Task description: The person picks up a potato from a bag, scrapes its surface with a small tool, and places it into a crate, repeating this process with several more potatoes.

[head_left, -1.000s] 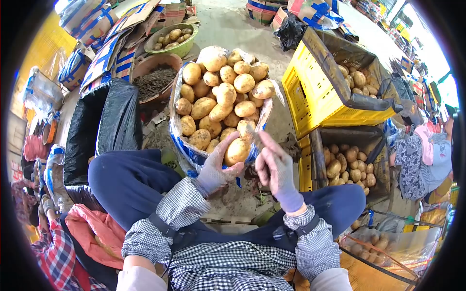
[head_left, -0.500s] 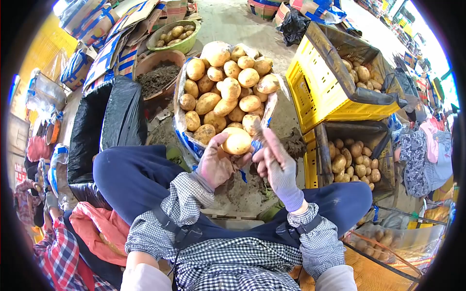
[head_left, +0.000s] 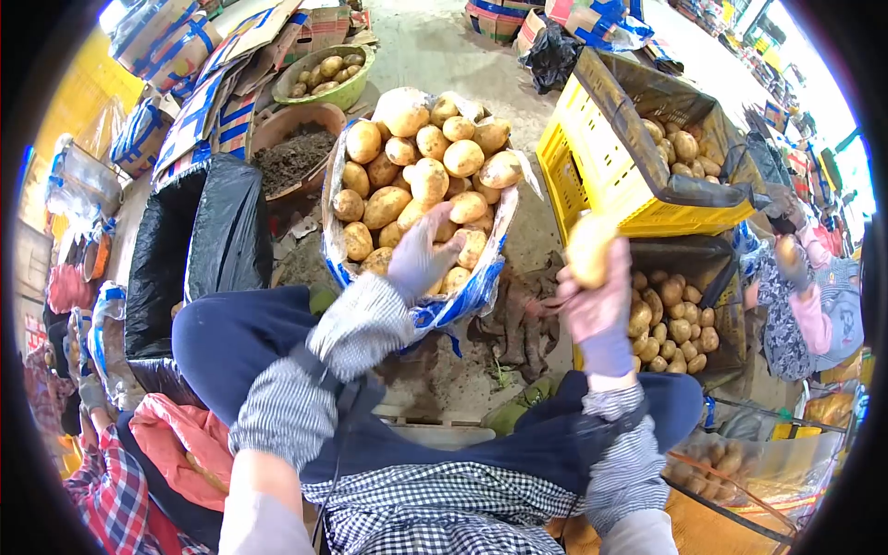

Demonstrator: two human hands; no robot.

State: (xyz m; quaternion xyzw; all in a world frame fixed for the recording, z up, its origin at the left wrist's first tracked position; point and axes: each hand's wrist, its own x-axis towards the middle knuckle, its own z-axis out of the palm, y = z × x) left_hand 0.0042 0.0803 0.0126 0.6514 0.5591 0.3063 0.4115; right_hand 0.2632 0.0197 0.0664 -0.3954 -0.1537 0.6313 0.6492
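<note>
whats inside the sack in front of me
The sack holds potatoes heaped above its rim; the left hand lies on the near ones. Lower layers are hidden under them.

Potato (head_left: 590, 248): I see it's switched from left palm to right grip, lifted beside the yellow crate (head_left: 592, 166).
Left hand (head_left: 421, 259): now spread on the sack (head_left: 462, 301) pile.
Right hand (head_left: 597, 310): swung out right.

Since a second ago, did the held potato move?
Yes. The potato went right, away from the sack, toward the yellow crate, now in the right hand.
</note>
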